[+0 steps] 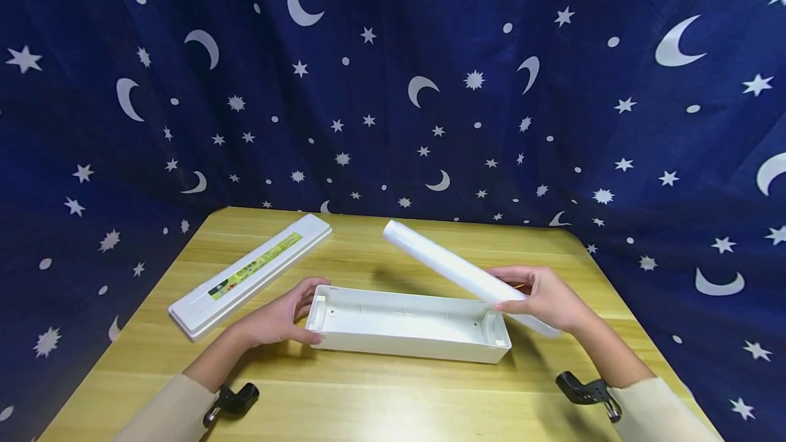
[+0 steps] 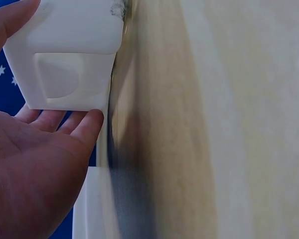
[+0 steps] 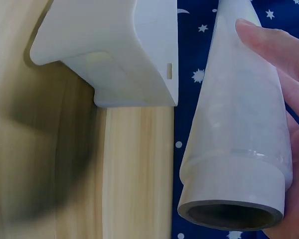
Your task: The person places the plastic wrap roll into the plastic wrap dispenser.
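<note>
A long white open-topped box (image 1: 405,344) lies crosswise in front of me, its inside bare. My left hand (image 1: 276,319) grips its left end, thumb on the near side and fingers at the far side; the left wrist view shows the fingertips along the edge of that box end (image 2: 74,79). In my right hand (image 1: 549,300) is a roll of cling film (image 1: 445,264), held near its right end between thumb and fingers. The roll slants above the box's right end, its far end up to the left. Its hollow core (image 3: 231,214) shows in the right wrist view.
A white lid (image 1: 252,275) with a yellow-green label lies slantwise on the left of the wooden table (image 1: 393,401). Behind the table hangs a dark blue curtain (image 1: 381,87) with moons and stars. Black wrist mounts (image 1: 233,401) sit by both sleeves.
</note>
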A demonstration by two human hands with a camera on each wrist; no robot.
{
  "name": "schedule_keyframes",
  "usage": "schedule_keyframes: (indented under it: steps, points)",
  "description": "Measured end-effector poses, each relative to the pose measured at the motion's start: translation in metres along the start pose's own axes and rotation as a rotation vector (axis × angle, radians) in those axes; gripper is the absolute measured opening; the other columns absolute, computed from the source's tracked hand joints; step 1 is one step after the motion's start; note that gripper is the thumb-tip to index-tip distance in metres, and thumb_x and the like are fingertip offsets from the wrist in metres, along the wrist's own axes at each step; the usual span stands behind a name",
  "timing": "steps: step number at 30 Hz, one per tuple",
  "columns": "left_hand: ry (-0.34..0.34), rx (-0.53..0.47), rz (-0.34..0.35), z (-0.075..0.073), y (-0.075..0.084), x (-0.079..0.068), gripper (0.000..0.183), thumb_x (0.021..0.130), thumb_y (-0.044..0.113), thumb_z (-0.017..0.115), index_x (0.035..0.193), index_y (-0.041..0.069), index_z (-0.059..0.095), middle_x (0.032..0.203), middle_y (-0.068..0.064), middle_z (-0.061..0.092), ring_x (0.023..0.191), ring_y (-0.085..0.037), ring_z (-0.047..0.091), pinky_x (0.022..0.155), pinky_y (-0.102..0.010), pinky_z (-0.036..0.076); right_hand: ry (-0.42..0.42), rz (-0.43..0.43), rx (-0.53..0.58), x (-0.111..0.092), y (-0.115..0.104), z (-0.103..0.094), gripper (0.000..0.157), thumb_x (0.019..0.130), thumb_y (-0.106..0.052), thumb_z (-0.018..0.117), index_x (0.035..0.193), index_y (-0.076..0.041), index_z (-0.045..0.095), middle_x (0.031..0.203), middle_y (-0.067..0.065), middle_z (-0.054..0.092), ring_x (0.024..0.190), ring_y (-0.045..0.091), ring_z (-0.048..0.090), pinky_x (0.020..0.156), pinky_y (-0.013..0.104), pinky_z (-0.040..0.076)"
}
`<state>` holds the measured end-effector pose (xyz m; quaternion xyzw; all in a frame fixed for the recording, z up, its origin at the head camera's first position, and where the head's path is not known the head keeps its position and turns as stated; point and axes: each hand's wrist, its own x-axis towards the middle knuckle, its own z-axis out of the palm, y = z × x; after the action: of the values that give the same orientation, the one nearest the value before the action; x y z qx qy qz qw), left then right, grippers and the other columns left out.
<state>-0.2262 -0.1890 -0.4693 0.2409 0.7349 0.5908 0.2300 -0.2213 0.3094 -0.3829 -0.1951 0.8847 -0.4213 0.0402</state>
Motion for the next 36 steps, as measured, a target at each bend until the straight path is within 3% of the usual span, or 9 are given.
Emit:
schedule_keyframes:
  steps: [12, 27, 36]
  points:
    - [-0.012, -0.04, 0.026, -0.002, -0.003, 0.001, 0.099, 0.078, 0.007, 0.087, 0.154, 0.007, 0.023, 0.156, -0.023, 0.039, 0.148, -0.045, 0.033, 0.107, -0.024, 0.048, -0.078, -0.03, 0.021, 0.01, 0.003, 0.009, 0.057, 0.078, -0.013, 0.089, 0.13, -0.005, 0.069, 0.123, 0.012, 0.074, 0.101, 0.016, 0.071, 0.084, 0.022, 0.058]
    - [-0.049, -0.059, 0.038, -0.008, -0.002, 0.0, 0.093, 0.081, 0.005, 0.085, 0.153, 0.006, 0.026, 0.155, -0.027, 0.038, 0.149, -0.043, 0.032, 0.113, -0.021, 0.04, -0.205, -0.08, 0.05, 0.022, -0.003, 0.015, 0.056, 0.078, -0.015, 0.089, 0.129, -0.002, 0.07, 0.123, 0.017, 0.073, 0.094, 0.009, 0.072, 0.079, 0.024, 0.06]
    - [-0.059, -0.077, 0.055, -0.008, -0.003, 0.001, 0.093, 0.08, 0.004, 0.086, 0.152, 0.005, 0.027, 0.153, -0.027, 0.04, 0.147, -0.044, 0.035, 0.111, -0.024, 0.044, -0.274, -0.086, 0.062, 0.029, -0.011, 0.02, 0.056, 0.077, -0.018, 0.091, 0.127, -0.002, 0.071, 0.122, 0.015, 0.074, 0.097, 0.008, 0.072, 0.084, 0.023, 0.059]
